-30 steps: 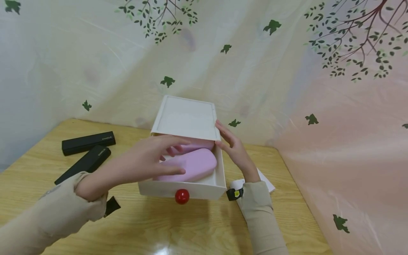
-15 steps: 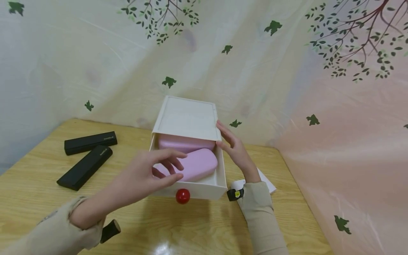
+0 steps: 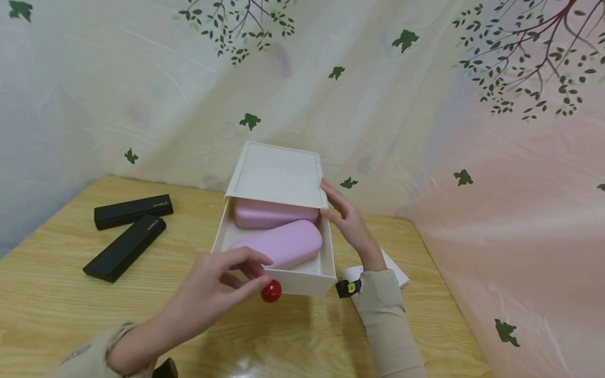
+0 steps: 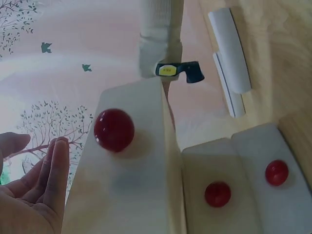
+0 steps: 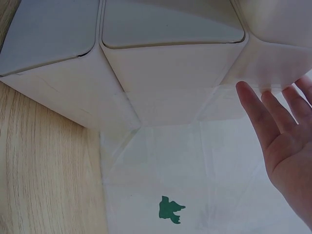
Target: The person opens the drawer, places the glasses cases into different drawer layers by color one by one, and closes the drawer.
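A white drawer cabinet [image 3: 279,173] has its top drawer [image 3: 302,283] pulled out. Inside lie two pink oblong cases, a front one [image 3: 288,244] set slantwise and a rear one [image 3: 274,214] partly under the cabinet top. My left hand [image 3: 212,283] is at the drawer's front edge, thumb near the red knob [image 3: 271,291]. In the left wrist view its thumb and fingers stand apart, and the knob [image 4: 114,130] is not in their grasp. My right hand [image 3: 348,223] touches the cabinet's right side with extended fingers; the right wrist view shows the fingers [image 5: 253,109] against the white wall.
Two black oblong cases [image 3: 125,247] lie on the table's left. White boxes [image 3: 392,268] lie right of the cabinet, partly behind the right forearm. Two lower drawers with red knobs [image 4: 218,194] are closed beneath. A printed curtain [image 3: 302,94] hangs behind the table.
My left hand has drawn back from over the pink cases, down and toward the drawer's front edge by the knob. The right hand stays at the cabinet's side.
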Action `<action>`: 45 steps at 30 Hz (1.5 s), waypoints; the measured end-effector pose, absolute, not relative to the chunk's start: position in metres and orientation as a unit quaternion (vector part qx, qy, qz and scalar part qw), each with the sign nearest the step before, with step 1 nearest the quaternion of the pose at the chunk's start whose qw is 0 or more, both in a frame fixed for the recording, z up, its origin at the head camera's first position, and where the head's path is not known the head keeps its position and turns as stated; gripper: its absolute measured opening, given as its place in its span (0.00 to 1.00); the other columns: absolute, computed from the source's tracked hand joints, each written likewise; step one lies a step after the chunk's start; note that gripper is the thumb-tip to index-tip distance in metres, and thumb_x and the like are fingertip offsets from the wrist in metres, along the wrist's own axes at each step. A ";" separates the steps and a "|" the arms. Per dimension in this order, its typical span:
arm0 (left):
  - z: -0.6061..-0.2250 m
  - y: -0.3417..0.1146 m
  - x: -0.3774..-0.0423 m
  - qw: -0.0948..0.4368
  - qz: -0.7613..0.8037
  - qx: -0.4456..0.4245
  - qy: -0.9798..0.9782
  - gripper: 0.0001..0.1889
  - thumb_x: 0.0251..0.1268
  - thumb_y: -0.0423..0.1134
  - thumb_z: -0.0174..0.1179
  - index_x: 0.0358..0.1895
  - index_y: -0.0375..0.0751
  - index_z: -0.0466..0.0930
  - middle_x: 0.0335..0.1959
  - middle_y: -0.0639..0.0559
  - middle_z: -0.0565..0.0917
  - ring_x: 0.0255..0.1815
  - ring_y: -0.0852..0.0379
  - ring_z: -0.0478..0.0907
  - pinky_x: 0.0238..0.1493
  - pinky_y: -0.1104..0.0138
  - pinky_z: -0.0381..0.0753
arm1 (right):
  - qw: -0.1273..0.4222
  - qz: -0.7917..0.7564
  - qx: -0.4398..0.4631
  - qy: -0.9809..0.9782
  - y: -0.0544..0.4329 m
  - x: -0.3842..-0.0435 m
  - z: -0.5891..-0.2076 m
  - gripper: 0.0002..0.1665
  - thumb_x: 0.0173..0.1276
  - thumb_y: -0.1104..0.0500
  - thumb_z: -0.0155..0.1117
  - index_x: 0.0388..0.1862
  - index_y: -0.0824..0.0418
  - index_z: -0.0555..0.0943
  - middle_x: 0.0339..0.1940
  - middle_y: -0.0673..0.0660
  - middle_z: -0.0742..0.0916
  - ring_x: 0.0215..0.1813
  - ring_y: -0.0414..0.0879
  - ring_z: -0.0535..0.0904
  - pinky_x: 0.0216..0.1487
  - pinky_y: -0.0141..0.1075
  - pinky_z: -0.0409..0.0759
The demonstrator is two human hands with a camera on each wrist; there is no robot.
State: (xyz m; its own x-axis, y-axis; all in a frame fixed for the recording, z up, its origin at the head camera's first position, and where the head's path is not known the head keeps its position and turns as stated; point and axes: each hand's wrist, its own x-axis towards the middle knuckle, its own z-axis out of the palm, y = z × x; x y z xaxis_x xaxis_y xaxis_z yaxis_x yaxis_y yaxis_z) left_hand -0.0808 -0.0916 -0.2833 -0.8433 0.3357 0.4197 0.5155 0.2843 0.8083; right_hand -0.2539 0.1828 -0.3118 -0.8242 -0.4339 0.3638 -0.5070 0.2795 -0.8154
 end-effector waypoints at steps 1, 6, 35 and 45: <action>-0.286 -0.092 -0.080 0.083 -0.540 -0.261 -0.796 0.09 0.64 0.40 0.64 0.44 0.42 0.83 0.34 0.56 0.87 0.34 0.69 0.81 0.32 0.71 0.85 | 0.034 0.523 0.293 -0.799 0.183 -0.254 -0.312 0.35 0.73 0.51 0.57 0.76 0.53 0.61 0.80 0.46 0.58 0.80 0.49 0.54 0.78 0.52 0.53; -0.302 -0.091 -0.072 0.084 -0.576 -0.265 -0.769 0.05 0.66 0.36 0.62 0.41 0.41 0.84 0.31 0.54 0.87 0.30 0.68 0.81 0.28 0.69 0.84 | 0.034 0.521 0.294 -0.801 0.182 -0.253 -0.311 0.35 0.73 0.51 0.57 0.76 0.53 0.61 0.80 0.46 0.58 0.80 0.49 0.54 0.78 0.52 0.53; -0.357 -0.078 -0.077 -0.121 -0.686 -0.161 -0.700 0.18 0.72 0.40 0.54 0.38 0.22 0.81 0.30 0.35 0.86 0.25 0.63 0.81 0.29 0.67 0.84 | 0.040 0.526 0.304 -0.793 0.182 -0.255 -0.315 0.35 0.73 0.52 0.58 0.75 0.57 0.61 0.80 0.50 0.59 0.80 0.51 0.54 0.79 0.50 0.52; -0.360 -0.072 -0.077 -0.108 -0.710 -0.152 -0.679 0.19 0.73 0.39 0.52 0.47 0.19 0.77 0.33 0.31 0.85 0.27 0.62 0.82 0.32 0.66 0.84 | 0.037 0.522 0.300 -0.798 0.183 -0.255 -0.313 0.36 0.73 0.48 0.57 0.76 0.54 0.61 0.80 0.47 0.58 0.80 0.50 0.54 0.79 0.51 0.52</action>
State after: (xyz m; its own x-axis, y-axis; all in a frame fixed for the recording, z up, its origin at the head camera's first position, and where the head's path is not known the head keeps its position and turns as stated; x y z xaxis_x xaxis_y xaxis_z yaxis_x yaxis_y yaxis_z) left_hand -0.0772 -0.0721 -0.3600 -0.9305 0.3599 0.0687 0.0524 -0.0547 0.9971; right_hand -0.2547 0.1828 -0.3134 -0.8177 -0.4396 0.3716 -0.5167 0.2761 -0.8104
